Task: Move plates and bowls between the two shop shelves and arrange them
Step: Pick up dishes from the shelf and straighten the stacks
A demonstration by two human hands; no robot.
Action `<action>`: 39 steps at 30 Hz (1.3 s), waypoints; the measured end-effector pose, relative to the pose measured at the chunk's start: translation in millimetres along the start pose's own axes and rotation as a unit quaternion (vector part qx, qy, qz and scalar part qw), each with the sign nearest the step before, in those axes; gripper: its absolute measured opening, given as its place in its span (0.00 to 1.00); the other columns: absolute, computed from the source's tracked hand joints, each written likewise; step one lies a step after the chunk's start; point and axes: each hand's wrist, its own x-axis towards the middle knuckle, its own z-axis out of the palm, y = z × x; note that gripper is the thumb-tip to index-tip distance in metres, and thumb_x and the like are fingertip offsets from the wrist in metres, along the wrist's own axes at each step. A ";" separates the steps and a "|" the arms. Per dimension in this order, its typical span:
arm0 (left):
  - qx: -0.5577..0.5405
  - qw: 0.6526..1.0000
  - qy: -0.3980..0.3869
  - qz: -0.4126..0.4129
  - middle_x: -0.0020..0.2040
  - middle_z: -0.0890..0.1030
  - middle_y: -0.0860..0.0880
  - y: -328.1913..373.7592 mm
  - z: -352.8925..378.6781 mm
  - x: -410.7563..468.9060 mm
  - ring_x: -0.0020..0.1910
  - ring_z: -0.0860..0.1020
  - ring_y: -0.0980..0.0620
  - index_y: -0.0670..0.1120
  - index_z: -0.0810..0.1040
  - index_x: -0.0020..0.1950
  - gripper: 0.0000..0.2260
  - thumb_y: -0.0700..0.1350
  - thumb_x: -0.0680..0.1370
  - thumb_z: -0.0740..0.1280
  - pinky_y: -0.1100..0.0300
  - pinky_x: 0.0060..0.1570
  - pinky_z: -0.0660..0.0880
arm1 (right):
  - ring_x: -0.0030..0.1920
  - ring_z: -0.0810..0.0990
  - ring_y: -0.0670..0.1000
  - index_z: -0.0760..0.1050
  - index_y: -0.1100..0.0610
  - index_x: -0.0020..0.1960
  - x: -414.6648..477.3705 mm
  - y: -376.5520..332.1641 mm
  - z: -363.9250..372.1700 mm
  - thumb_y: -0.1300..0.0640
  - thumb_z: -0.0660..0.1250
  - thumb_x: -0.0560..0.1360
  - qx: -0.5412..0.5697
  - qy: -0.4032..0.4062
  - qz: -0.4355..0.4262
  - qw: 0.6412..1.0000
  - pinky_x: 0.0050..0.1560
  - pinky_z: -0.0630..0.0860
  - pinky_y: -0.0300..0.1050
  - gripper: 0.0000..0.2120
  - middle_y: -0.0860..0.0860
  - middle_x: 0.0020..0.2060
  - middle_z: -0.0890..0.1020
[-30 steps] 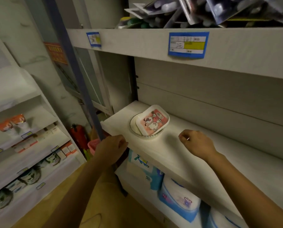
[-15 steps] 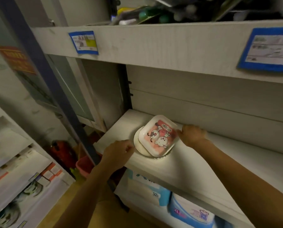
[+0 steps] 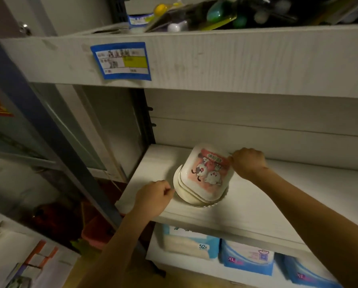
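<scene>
A square white plate with a pink cartoon picture [image 3: 207,173] lies on top of a small stack of white plates and bowls [image 3: 186,194] near the left end of the middle shelf [image 3: 257,202]. My right hand [image 3: 247,163] grips the cartoon plate's far right edge with curled fingers. My left hand [image 3: 154,197] is at the stack's left side, fingers curled, pinching the rim of the round white plate at the bottom. How many dishes are in the stack is hidden under the top plate.
The shelf above [image 3: 194,59] carries a blue price tag [image 3: 122,60] and packaged goods. Blue diaper packs [image 3: 247,259] fill the shelf below. A dark post [image 3: 55,142] stands left of the shelf, with another display rack [image 3: 18,256] at lower left.
The view moved closer and upward. Both hands went from hovering in front of the shelf to the dish stack; the right hand now holds the cartoon plate's edge, the left touches the bottom plate's rim.
</scene>
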 end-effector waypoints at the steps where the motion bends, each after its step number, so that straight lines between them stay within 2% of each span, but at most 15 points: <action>1: -0.005 1.000 0.000 0.002 0.37 0.78 0.47 0.2 0.5 3.1 0.41 0.77 0.47 0.46 0.74 0.38 0.11 0.49 0.78 0.60 0.56 0.40 0.70 | 0.47 0.80 0.54 0.78 0.56 0.50 -3.9 4.7 -2.6 0.55 0.55 0.79 0.012 0.008 0.009 1.000 0.43 0.69 0.43 0.12 0.53 0.45 0.80; 2: -0.008 1.000 0.002 0.003 0.35 0.77 0.48 1.0 1.0 6.0 0.40 0.77 0.47 0.46 0.73 0.36 0.12 0.49 0.78 0.60 0.57 0.38 0.69 | 0.49 0.80 0.56 0.77 0.56 0.52 -8.2 10.7 -5.4 0.54 0.54 0.79 0.028 0.014 0.025 0.999 0.44 0.71 0.44 0.14 0.54 0.48 0.81; 4: -0.015 1.000 0.014 0.004 0.37 0.79 0.46 3.5 1.8 12.7 0.40 0.78 0.46 0.43 0.76 0.40 0.12 0.48 0.78 0.60 0.55 0.39 0.71 | 0.47 0.79 0.57 0.77 0.56 0.50 -19.7 28.2 -9.3 0.50 0.52 0.80 0.077 0.012 0.066 0.995 0.44 0.72 0.46 0.17 0.56 0.50 0.81; 6: -0.024 0.999 0.033 0.007 0.38 0.80 0.46 6.7 3.3 21.1 0.40 0.78 0.46 0.42 0.78 0.44 0.12 0.48 0.78 0.60 0.55 0.38 0.72 | 0.43 0.77 0.58 0.76 0.56 0.44 -35.7 51.0 -9.0 0.48 0.52 0.79 0.138 0.004 0.115 0.984 0.42 0.72 0.46 0.18 0.58 0.47 0.81; 10: -0.032 0.996 0.085 0.012 0.41 0.79 0.47 16.9 10.3 46.6 0.39 0.75 0.49 0.42 0.77 0.47 0.09 0.46 0.78 0.60 0.58 0.36 0.67 | 0.43 0.79 0.61 0.73 0.53 0.33 -82.3 91.3 -0.3 0.51 0.55 0.78 0.226 -0.003 0.183 0.957 0.43 0.73 0.48 0.18 0.57 0.40 0.80; 13: -0.009 0.995 0.096 0.026 0.50 0.79 0.41 25.0 20.2 73.2 0.48 0.77 0.43 0.39 0.77 0.50 0.11 0.45 0.78 0.60 0.54 0.42 0.69 | 0.38 0.78 0.56 0.72 0.53 0.32 -117.6 107.1 12.9 0.52 0.55 0.79 0.257 -0.031 0.236 0.936 0.42 0.75 0.49 0.19 0.56 0.37 0.79; 16: 0.035 0.996 0.073 0.029 0.55 0.77 0.39 32.1 28.3 98.3 0.54 0.76 0.40 0.38 0.77 0.53 0.14 0.48 0.78 0.60 0.50 0.50 0.72 | 0.36 0.77 0.52 0.71 0.51 0.32 -144.9 114.5 25.9 0.51 0.54 0.80 0.278 -0.050 0.279 0.918 0.41 0.74 0.47 0.18 0.54 0.38 0.79; 19: 0.036 0.998 0.051 0.031 0.55 0.78 0.37 37.5 35.1 117.8 0.54 0.76 0.39 0.37 0.78 0.51 0.15 0.49 0.78 0.62 0.50 0.50 0.73 | 0.34 0.75 0.48 0.72 0.53 0.36 -167.0 118.0 36.0 0.52 0.54 0.80 0.292 -0.058 0.295 0.908 0.35 0.69 0.41 0.16 0.50 0.35 0.77; 21: 0.023 0.998 0.049 0.031 0.52 0.80 0.36 38.0 39.1 128.5 0.52 0.77 0.38 0.36 0.78 0.48 0.15 0.48 0.77 0.63 0.50 0.49 0.73 | 0.34 0.74 0.46 0.71 0.51 0.34 -179.0 118.5 39.3 0.53 0.55 0.80 0.306 -0.056 0.300 0.902 0.35 0.68 0.40 0.17 0.48 0.33 0.76; 26: -0.019 0.999 0.038 0.022 0.48 0.81 0.37 36.4 39.9 138.6 0.48 0.78 0.38 0.37 0.79 0.46 0.11 0.45 0.77 0.63 0.51 0.46 0.73 | 0.31 0.72 0.43 0.71 0.53 0.35 -193.8 118.0 40.8 0.53 0.55 0.80 0.315 -0.051 0.319 0.892 0.30 0.64 0.34 0.16 0.49 0.34 0.76; 29: -0.031 0.998 0.039 0.041 0.47 0.81 0.36 40.0 32.8 139.0 0.45 0.78 0.38 0.37 0.77 0.45 0.10 0.44 0.78 0.61 0.51 0.43 0.72 | 0.32 0.73 0.44 0.71 0.52 0.36 -197.6 116.9 43.7 0.53 0.55 0.80 0.328 -0.056 0.325 0.885 0.31 0.66 0.34 0.15 0.50 0.35 0.77; 33: 0.012 0.995 0.044 0.089 0.45 0.80 0.37 44.3 14.9 136.9 0.40 0.75 0.41 0.40 0.71 0.42 0.10 0.44 0.80 0.58 0.54 0.39 0.67 | 0.36 0.76 0.47 0.74 0.53 0.40 -201.7 115.7 47.1 0.52 0.55 0.80 0.324 -0.056 0.339 0.881 0.33 0.68 0.36 0.14 0.51 0.38 0.79; 36: 0.002 0.993 0.056 0.100 0.43 0.79 0.36 51.9 -4.6 127.9 0.38 0.73 0.43 0.39 0.70 0.42 0.10 0.43 0.80 0.57 0.55 0.38 0.66 | 0.38 0.77 0.50 0.73 0.52 0.37 -208.1 114.8 46.2 0.51 0.55 0.80 0.330 -0.051 0.351 0.875 0.36 0.72 0.39 0.15 0.53 0.39 0.80; 39: -0.025 0.991 0.037 0.123 0.46 0.79 0.37 64.5 -21.7 110.6 0.42 0.75 0.41 0.36 0.74 0.49 0.09 0.41 0.79 0.58 0.56 0.41 0.67 | 0.38 0.78 0.51 0.72 0.52 0.36 -217.9 112.7 43.6 0.51 0.56 0.80 0.362 -0.038 0.365 0.857 0.42 0.75 0.43 0.16 0.53 0.39 0.80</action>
